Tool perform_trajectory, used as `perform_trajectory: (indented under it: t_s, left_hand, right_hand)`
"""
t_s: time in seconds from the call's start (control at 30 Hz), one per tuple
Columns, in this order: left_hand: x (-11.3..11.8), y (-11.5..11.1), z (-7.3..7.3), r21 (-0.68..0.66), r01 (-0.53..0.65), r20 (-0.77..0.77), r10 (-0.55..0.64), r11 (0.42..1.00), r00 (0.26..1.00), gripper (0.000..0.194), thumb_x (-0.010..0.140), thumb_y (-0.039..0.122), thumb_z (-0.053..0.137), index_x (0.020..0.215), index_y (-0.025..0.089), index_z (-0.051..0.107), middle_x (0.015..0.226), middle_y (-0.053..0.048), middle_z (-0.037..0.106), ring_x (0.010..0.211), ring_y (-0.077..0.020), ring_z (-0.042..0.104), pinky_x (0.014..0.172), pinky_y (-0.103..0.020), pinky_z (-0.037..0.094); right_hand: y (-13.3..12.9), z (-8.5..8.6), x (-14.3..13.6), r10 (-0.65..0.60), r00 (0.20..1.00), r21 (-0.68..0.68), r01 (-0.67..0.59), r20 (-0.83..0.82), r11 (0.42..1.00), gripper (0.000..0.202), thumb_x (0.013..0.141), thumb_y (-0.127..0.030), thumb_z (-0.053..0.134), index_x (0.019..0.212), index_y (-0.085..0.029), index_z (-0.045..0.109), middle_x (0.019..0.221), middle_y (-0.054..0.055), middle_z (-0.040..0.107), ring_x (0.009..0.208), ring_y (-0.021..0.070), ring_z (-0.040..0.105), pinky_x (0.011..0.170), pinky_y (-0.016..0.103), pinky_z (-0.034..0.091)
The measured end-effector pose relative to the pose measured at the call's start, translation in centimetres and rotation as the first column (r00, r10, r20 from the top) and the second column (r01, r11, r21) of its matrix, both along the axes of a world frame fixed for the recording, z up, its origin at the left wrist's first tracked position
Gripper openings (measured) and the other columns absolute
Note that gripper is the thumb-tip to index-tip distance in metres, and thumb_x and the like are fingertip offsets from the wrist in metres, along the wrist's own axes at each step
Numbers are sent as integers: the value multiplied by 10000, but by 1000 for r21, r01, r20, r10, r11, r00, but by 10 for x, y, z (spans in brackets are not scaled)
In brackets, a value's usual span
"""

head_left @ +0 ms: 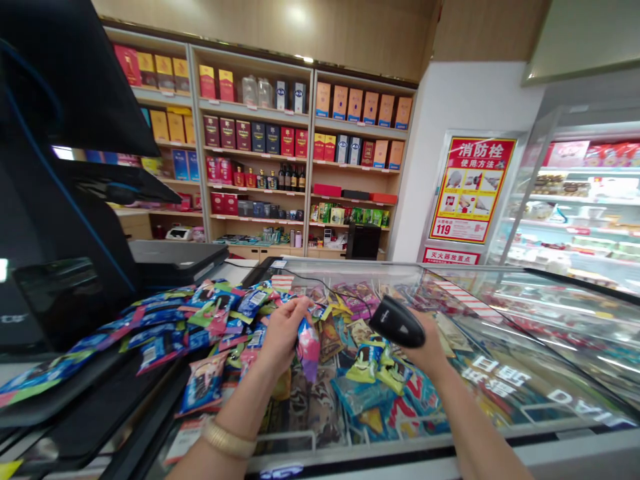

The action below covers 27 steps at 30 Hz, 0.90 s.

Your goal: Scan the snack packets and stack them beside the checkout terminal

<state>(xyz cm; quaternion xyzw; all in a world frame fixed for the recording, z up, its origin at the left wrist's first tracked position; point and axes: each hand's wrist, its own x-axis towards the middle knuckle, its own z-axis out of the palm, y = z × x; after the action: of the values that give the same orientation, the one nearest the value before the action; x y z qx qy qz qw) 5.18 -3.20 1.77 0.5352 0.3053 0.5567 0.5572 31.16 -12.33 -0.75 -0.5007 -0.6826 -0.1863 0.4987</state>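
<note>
scanner (397, 322), right of the frame's centre, sits gripped in the right hand (430, 343); the left hand (284, 328) pinches a pink-and-purple packet (309, 350) near mid-frame.

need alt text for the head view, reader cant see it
In a shop, the left hand's grip holds a pink-and-purple packet; the right hand's grip holds a black handheld scanner above a glass-topped case. More packets are heaped at the picture's left, near a dark monitor. Shelves of boxes line the back.
</note>
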Motion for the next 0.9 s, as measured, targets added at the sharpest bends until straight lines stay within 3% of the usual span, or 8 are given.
perform_trajectory:
  t_s: [0.13, 0.3, 0.4, 0.6, 0.7, 0.73, 0.9]
  left_hand:
    - [0, -6, 0, 16, 166, -22, -166, 986, 986, 482, 639, 607, 686, 782, 150, 626, 435, 66, 509, 355, -89, 464, 386, -193, 305]
    - [0, -6, -1, 36, 184, -49, -182, 982, 982, 438, 645, 568, 705, 769, 165, 590, 426, 80, 500, 349, -85, 471, 378, -184, 294]
    - [2, -1, -5, 30, 184, -43, -182, 983, 982, 458, 624, 592, 705, 757, 173, 576, 409, 81, 493, 331, -93, 469, 366, -187, 293]
    - [4, 8, -12, 14, 116, -33, -116, 993, 993, 504, 545, 620, 735, 711, 171, 580, 428, 76, 494, 349, -83, 445, 368, -187, 289]
    - [6, 5, -13, 10, 88, -54, -87, 996, 995, 477, 565, 605, 727, 699, 171, 582, 449, 74, 494, 383, -81, 440, 403, -194, 316]
    - [8, 4, -13, 21, 72, -74, -71, 997, 995, 463, 578, 597, 721, 687, 168, 583, 459, 70, 497, 399, -80, 438, 420, -196, 325]
    - [32, 2, -21, 125, 3, -243, 28, 992, 970, 439, 611, 571, 687, 555, 156, 556, 470, 46, 487, 437, -73, 393, 453, -202, 273]
  right_hand:
    - [-8, 10, -17, 250, 968, -172, -241, 36, 955, 214, 733, -378, 572, 828, -205, 655, 737, 56, 667, 733, 222, 642, 667, 296, 508]
    - [-14, 18, -33, 375, 922, -364, -319, 93, 875, 143, 781, -336, 572, 722, -206, 572, 658, 19, 580, 617, 155, 552, 591, 254, 428]
    - [-15, 20, -38, 399, 910, -407, -324, 113, 854, 149, 777, -287, 561, 669, -207, 497, 628, -6, 514, 578, 131, 486, 554, 245, 364]
    - [-16, 18, -44, 390, 912, -393, -315, 125, 864, 146, 757, -254, 556, 645, -212, 472, 612, -15, 487, 570, 129, 472, 542, 243, 349]
    - [-11, 15, -39, 348, 931, -315, -298, 114, 901, 65, 729, -229, 560, 681, -214, 518, 626, -6, 525, 586, 142, 507, 553, 251, 382]
    - [-8, 14, -34, 317, 942, -273, -278, 110, 921, 20, 720, -221, 558, 709, -214, 544, 636, -1, 545, 591, 147, 523, 558, 254, 396]
    - [23, 19, 6, 50, 999, -83, -49, 15, 995, 199, 699, -266, 577, 881, -201, 627, 794, 44, 684, 720, 198, 632, 664, 294, 490]
